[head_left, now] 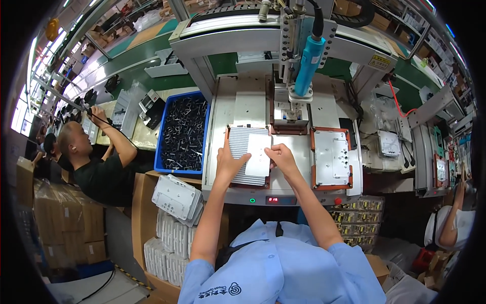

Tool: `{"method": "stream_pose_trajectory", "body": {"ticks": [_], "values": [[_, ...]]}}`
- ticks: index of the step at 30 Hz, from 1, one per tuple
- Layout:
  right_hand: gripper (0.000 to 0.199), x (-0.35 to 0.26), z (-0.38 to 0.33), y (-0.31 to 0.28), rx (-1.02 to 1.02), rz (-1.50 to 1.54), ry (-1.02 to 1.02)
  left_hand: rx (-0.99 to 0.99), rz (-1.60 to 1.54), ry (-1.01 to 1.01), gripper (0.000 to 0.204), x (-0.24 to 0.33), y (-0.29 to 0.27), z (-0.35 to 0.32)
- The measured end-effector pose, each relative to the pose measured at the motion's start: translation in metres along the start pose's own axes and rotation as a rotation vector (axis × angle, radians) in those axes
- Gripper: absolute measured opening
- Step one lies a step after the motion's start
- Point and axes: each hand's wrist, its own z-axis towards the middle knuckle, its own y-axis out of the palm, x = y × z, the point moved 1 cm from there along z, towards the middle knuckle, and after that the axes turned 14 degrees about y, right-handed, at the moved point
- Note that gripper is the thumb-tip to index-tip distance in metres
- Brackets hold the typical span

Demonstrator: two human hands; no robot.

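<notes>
A thin white rectangular plate (259,161) lies over the right part of a grey finned metal panel (238,138), which sits in a red-brown fixture on the machine bed. My left hand (229,163) rests at the panel's left side, fingers apart, its thumb reaching the plate's left edge. At the plate's right edge my right hand (283,158) is closed, thumb and index finger pinching the edge; its other fingers are curled and partly hidden. To the right, a white metal housing (331,156) with small holes lies in a second red-brown fixture.
A blue screwdriver unit (310,63) hangs from the gantry above the bed. Left of the bed stands a blue bin (160,157) of small black parts. White housings (174,195) are stacked in a carton below. A co-worker (96,159) sits at the left; a red button (337,201) is on the front edge.
</notes>
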Motion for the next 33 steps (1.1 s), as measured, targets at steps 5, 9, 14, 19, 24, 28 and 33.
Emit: {"method": "stream_pose_trajectory", "body": {"ticks": [5, 9, 14, 19, 24, 28, 33], "values": [[0.033, 0.0, 0.005, -0.001, 0.044, -0.065, 0.004, 0.004, 0.106, -0.099, 0.099, 0.034, -0.01, -0.005], [0.029, -0.022, -0.015, 0.001, -0.031, 0.043, -0.045, 0.022, -0.002, -0.091, 0.102, 0.027, -0.013, -0.005], [0.021, -0.087, -0.081, 0.0, 0.081, -0.297, -0.591, 0.379, -0.386, 0.27, 0.073, 0.049, -0.044, -0.012], [0.029, -0.078, -0.08, -0.003, 0.113, -0.705, -1.351, 0.339, -0.267, 0.681, 0.032, 0.021, -0.065, -0.015], [0.02, -0.023, -0.041, -0.02, -0.058, -0.859, -1.319, 0.003, -0.268, 0.605, 0.04, -0.026, -0.045, -0.05], [0.019, -0.012, -0.028, -0.028, -0.033, -0.99, -1.354, -0.154, -0.138, 0.52, 0.058, -0.018, -0.041, -0.055], [0.02, -0.019, -0.021, -0.034, -0.087, -1.067, -1.4, -0.229, -0.101, 0.492, 0.048, -0.018, -0.041, -0.043]]}}
